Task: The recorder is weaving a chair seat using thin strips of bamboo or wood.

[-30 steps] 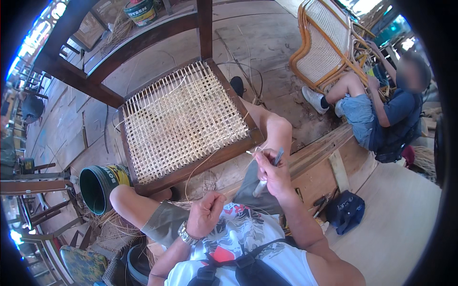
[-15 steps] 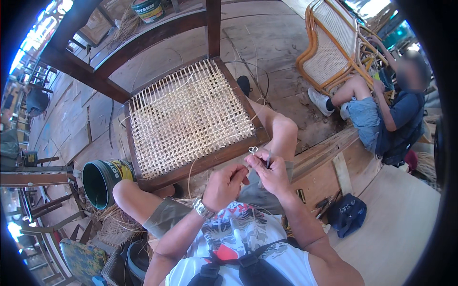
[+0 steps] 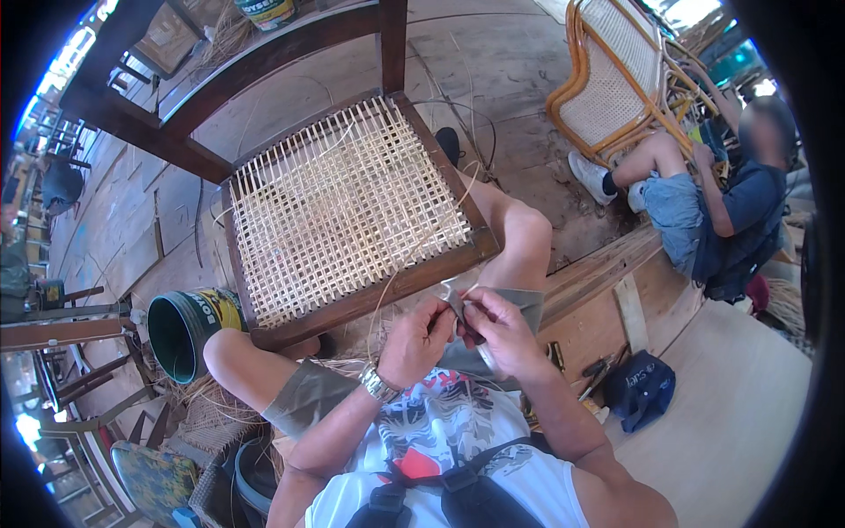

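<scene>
Before me stands a dark wooden chair (image 3: 398, 290) whose seat is a partly woven cane mesh (image 3: 343, 207). Just off its near rail, over my lap, both hands meet. My left hand (image 3: 415, 341), a metal watch (image 3: 377, 384) on its wrist, is closed with the fingers pinched; what lies in them is hidden. A thin cane strand (image 3: 377, 321) bends from the seat down towards that wrist. My right hand (image 3: 503, 334) closes round a slim greyish metal tool (image 3: 486, 356), its kind unclear. Between the fingertips a pale, bent strand end (image 3: 451, 286) sticks up.
A green bucket (image 3: 176, 339) lies tipped left of the chair. Another person (image 3: 735, 198) sits at the right beside a rattan chair (image 3: 607, 97). Hand tools (image 3: 603, 370) and a dark blue cap (image 3: 641, 392) rest on the wooden boards to my right.
My hands have come together, the right one turning and moving down. The metal tool's shaft now shows below the right hand, and the looped strand end has shifted left. The view has shifted slightly.
</scene>
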A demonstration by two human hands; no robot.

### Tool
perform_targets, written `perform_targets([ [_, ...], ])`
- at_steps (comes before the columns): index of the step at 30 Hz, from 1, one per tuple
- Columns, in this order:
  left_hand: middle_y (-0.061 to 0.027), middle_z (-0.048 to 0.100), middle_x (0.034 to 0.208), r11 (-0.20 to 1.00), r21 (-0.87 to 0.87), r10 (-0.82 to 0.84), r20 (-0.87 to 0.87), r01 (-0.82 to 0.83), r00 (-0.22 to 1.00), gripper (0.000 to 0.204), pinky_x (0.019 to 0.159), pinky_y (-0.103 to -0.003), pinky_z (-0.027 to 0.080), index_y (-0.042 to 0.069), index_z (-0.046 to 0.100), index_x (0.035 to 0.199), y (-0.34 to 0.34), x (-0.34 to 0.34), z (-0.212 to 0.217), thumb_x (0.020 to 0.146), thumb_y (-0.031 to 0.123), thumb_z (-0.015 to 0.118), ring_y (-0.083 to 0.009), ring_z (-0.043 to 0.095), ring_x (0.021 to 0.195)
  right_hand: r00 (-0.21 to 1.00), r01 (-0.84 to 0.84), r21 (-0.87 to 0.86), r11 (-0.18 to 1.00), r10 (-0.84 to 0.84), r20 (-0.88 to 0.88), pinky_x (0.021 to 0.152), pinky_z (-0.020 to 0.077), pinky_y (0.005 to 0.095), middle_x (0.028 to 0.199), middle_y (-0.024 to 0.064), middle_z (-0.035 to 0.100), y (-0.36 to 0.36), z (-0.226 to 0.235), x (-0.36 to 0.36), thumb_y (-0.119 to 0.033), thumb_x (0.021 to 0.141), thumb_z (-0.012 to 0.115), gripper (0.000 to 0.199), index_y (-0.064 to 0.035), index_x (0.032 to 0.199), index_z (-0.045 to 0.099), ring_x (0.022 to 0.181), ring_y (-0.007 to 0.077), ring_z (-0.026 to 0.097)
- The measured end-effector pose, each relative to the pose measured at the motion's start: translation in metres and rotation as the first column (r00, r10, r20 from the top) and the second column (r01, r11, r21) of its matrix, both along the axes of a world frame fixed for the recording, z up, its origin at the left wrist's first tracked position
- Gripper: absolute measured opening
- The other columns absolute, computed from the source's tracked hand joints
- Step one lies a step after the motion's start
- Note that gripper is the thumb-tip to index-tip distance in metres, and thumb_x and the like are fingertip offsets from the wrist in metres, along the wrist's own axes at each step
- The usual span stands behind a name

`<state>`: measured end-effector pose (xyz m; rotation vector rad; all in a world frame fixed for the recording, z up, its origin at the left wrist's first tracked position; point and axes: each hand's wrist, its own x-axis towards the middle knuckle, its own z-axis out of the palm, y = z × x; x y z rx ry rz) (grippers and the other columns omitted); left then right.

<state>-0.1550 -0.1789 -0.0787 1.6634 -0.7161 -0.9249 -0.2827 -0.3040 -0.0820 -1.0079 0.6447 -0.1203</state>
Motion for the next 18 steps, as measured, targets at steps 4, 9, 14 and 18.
perform_targets([
  [4, -0.0145, 0.065, 0.071, 0.996, 0.076, -0.056, 0.147, 0.045, 0.988, 0.011, 0.056, -0.035, 0.048, 0.002, 0.063, 0.099, 0.006, 0.000, 0.010, 0.096, 0.011, 0.060, -0.0225, 0.063, 0.059, 0.993, 0.120, 0.134, 0.984, -0.117, -0.034, 0.058, 0.0461, 0.0222, 0.081, 0.0030, 0.062, 0.005, 0.002, -0.002, -0.010, 0.103, 0.054, 0.018, -0.0010, 0.116, 0.063, 0.066, 0.0085, 0.057],
  [9, -0.0069, 0.063, 0.068, 0.992, -0.015, -0.108, 0.407, 0.124, 0.907, 0.007, 0.054, -0.030, 0.046, 0.002, 0.063, 0.094, 0.053, 0.006, 0.025, 0.094, 0.009, 0.063, -0.0107, 0.060, 0.060, 0.873, 0.462, -0.179, 0.869, -0.481, -0.080, 0.051, 0.0467, 0.0240, 0.076, 0.0027, 0.059, -0.061, 0.011, -0.034, 0.003, 0.093, 0.052, 0.023, -0.0058, 0.112, 0.062, 0.057, 0.0085, 0.053],
  [14, -0.0080, 0.066, 0.074, 0.988, 0.149, 0.003, 0.185, -0.031, 0.983, 0.006, 0.062, -0.028, 0.051, 0.002, 0.061, 0.101, 0.087, 0.028, 0.031, 0.098, 0.006, 0.061, -0.0142, 0.066, 0.070, 0.822, 0.211, -0.524, 0.825, -0.440, -0.362, 0.056, 0.0448, 0.0241, 0.080, 0.0026, 0.060, -0.148, -0.033, -0.131, -0.019, 0.102, 0.057, 0.023, -0.0034, 0.119, 0.060, 0.062, 0.0093, 0.054],
  [18, -0.0103, 0.070, 0.102, 0.897, -0.284, 0.372, 0.074, -0.338, 0.925, 0.007, 0.087, -0.030, 0.050, 0.002, 0.060, 0.102, 0.073, 0.058, 0.051, 0.102, 0.003, 0.053, -0.0157, 0.066, 0.098, 0.712, -0.140, -0.781, 0.609, -0.487, -0.507, 0.074, 0.0499, 0.0399, 0.088, 0.0115, 0.064, -0.138, -0.139, -0.195, -0.020, 0.093, 0.067, 0.029, -0.0016, 0.114, 0.058, 0.082, 0.0278, 0.063],
])
